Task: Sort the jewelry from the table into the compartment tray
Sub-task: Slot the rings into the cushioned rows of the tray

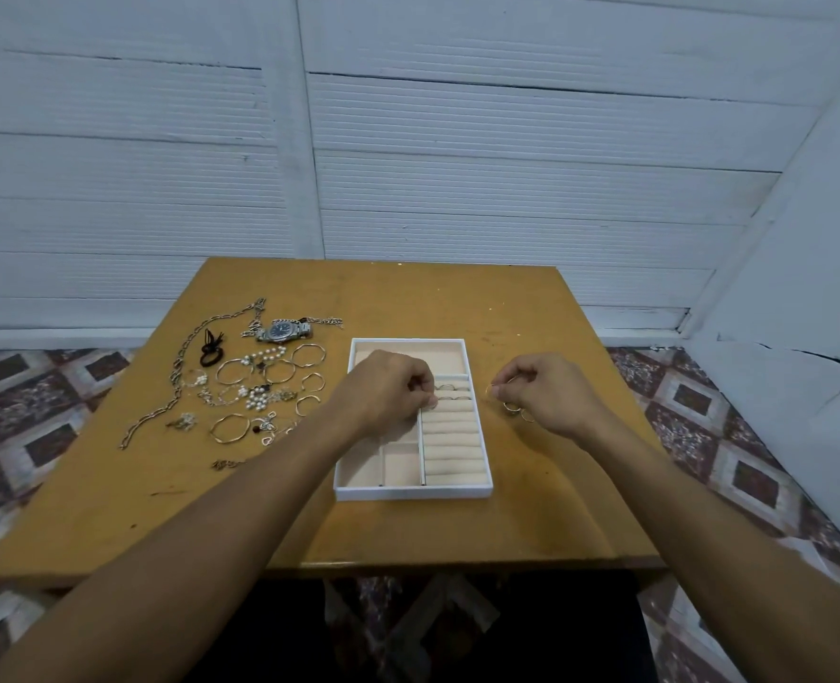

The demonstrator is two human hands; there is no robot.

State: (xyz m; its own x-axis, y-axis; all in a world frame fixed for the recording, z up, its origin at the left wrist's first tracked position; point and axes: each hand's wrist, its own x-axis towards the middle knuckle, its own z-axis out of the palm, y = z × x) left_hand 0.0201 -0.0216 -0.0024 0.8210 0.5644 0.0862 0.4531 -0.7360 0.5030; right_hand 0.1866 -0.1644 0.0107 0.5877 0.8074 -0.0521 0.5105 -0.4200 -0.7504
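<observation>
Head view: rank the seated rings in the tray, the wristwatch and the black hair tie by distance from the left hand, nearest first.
1. seated rings: in the compartment tray's roll slots, just right of the left hand's fingers.
2. wristwatch: on the table, left of the hand and farther back.
3. black hair tie: farther left still, in the jewelry pile.

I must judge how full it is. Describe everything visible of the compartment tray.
The compartment tray is a shallow white rectangular box with peach lining, lying flat on the wooden table, right of the loose jewelry. Its right side is a column of padded ring rolls; two thin rings sit in the farthest slots. Its left side has open compartments, bare where visible. The left hand is over its middle, curled fingers at the rolls.
</observation>
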